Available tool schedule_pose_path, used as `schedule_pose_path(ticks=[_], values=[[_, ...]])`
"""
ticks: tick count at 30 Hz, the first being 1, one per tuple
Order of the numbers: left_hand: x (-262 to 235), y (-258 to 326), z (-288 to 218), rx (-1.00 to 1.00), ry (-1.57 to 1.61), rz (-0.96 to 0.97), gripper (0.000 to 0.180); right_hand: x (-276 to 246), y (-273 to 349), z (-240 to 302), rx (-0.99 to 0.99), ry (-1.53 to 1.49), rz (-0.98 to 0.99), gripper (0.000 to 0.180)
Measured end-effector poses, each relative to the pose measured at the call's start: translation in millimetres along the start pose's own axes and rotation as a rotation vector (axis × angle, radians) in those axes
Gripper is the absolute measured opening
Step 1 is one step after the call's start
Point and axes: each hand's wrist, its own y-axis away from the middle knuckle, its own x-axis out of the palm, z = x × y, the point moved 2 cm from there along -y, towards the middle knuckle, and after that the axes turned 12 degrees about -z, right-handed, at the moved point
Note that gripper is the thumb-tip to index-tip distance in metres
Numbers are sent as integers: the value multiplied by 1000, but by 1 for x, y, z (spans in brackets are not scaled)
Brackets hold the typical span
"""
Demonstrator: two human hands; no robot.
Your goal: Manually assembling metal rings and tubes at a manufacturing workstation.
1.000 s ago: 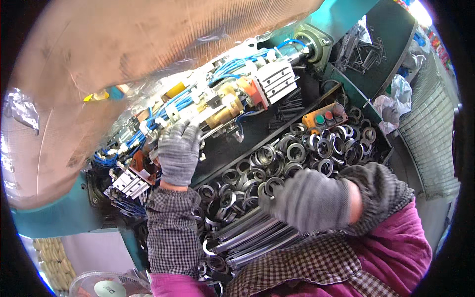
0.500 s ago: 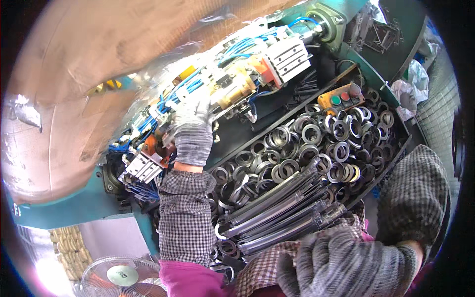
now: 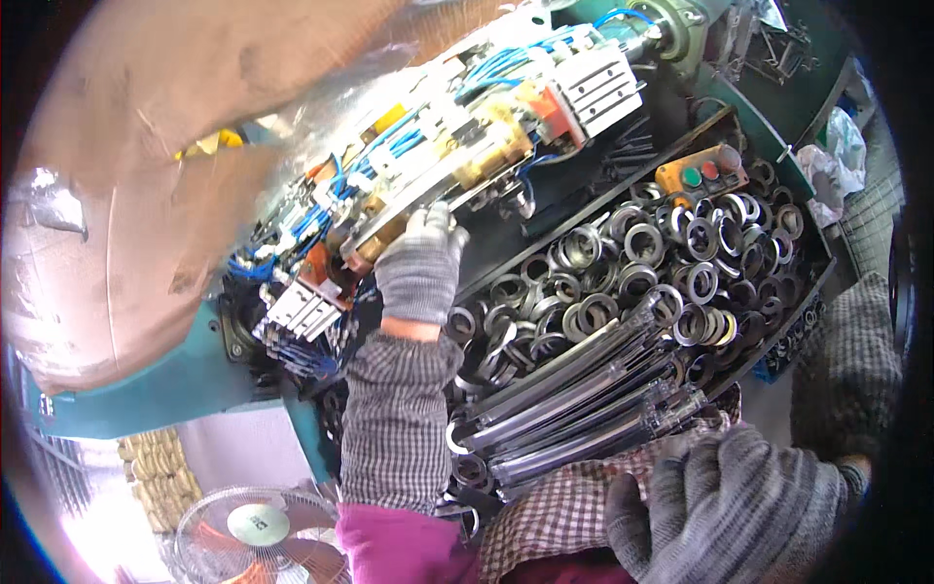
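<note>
Fingers (image 3: pixel 431 222) of the gloved left hand (image 3: pixel 420 265) curl against the near edge of the machine fixture (image 3: pixel 486 146), which slants up to the right; whether they grip a part, I cannot tell. Rightward, long metal strips (image 3: pixel 569 384) lie beside heaped metal rings (image 3: pixel 642 261), with an orange control box (image 3: pixel 700 175) beyond. Lower right, the gloved right hand's (image 3: pixel 730 506) fingers bend, slightly parted, near the checked apron (image 3: pixel 564 516), palm hidden.

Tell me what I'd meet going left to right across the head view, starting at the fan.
Fan → left hand → upper white block → green button → red button → plastic bags.
</note>
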Motion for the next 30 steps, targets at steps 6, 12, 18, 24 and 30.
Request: schedule_pose_path(ticks=[6,12,18,24,30], values=[[-30,6,42,12,-118,-85,17,2,-6,11,-119,-23,-28,32],[-35,61,-28,-44,516,308,48,63,8,-47,-177,-64,-151,27],[-28,113,-11,-160,480,214,34,160,-4,-115,279,-959,-97,24],[-56,106,-61,-364,1035,-121,36,210,-15,-100,546,-1732,-364,36],[-81,108,-69,-605,1564,274,51,192,-9,-113,542,-1849,-356,46]])
